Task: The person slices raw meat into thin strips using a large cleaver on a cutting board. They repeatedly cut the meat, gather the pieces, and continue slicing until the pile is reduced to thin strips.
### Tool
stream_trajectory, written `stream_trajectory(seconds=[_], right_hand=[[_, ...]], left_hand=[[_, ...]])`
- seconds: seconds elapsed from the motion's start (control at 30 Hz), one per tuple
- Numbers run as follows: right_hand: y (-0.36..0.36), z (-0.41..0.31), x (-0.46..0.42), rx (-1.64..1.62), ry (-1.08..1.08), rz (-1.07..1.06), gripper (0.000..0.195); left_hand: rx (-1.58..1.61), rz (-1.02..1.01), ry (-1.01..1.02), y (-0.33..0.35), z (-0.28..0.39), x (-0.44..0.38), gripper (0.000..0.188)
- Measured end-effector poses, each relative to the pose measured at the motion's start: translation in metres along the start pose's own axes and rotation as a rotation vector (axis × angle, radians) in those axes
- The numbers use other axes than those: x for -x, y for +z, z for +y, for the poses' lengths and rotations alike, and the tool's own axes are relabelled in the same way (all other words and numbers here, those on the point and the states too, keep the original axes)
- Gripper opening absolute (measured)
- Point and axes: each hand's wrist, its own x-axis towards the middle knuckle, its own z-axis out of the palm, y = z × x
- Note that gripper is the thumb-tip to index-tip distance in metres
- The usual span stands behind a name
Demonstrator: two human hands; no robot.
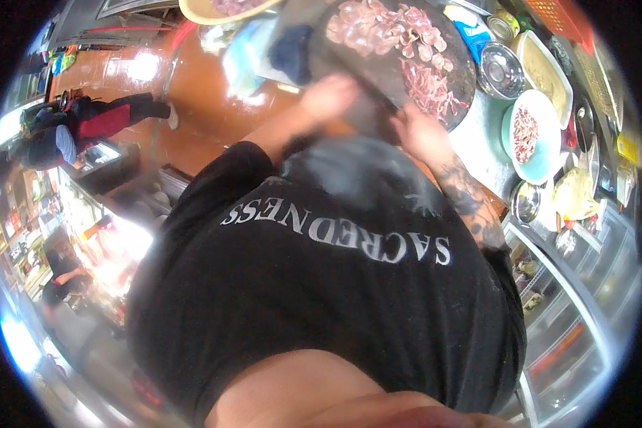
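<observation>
A round, dark chopping board (pixel 463 75) lies before me at the top of the view. Thin pink slices, apparently meat (pixel 377 27), are spread over its far part. Narrower reddish strips (pixel 428 88) form a pile on its right side. My right hand (pixel 420 131) is at the near edge of the board, its fingers around the end of a broad dark knife (pixel 372 88), whose blade slants up and left. My left hand (pixel 331 96) is blurred by motion, beside the blade on its left; its fingers cannot be made out.
Right of the board stand a steel bowl (pixel 502 70), a pale green bowl (pixel 548 155) of reddish strips, and a white tub (pixel 559 80). A yellow bowl (pixel 214 18) sits at the top left. Past the reddish-brown floor (pixel 203 107), a person (pixel 101 125) stands at the left.
</observation>
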Motion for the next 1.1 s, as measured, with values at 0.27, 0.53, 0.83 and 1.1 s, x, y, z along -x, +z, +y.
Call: stream_trajectory(seconds=[0.27,0.53,0.83,1.1], right_hand=[[-0.006,-0.017,0.010,-0.015,0.047,-0.026,0.030],[-0.003,0.001,0.028,-0.149,0.128,-0.064,0.031],[-0.014,0.045,0.106,-0.297,0.340,0.152,0.035],[0.002,0.034,0.102,-0.205,0.208,0.331,0.034]], left_hand=[[0.021,-0.003,-0.015,-0.005,0.003,0.001,0.015],[-0.007,-0.004,0.028,-0.019,0.006,-0.004,0.012],[0.276,0.036,-0.276,-0.007,0.016,-0.053,0.019],[0.661,0.139,-0.590,-0.011,-0.044,-0.073,0.022]])
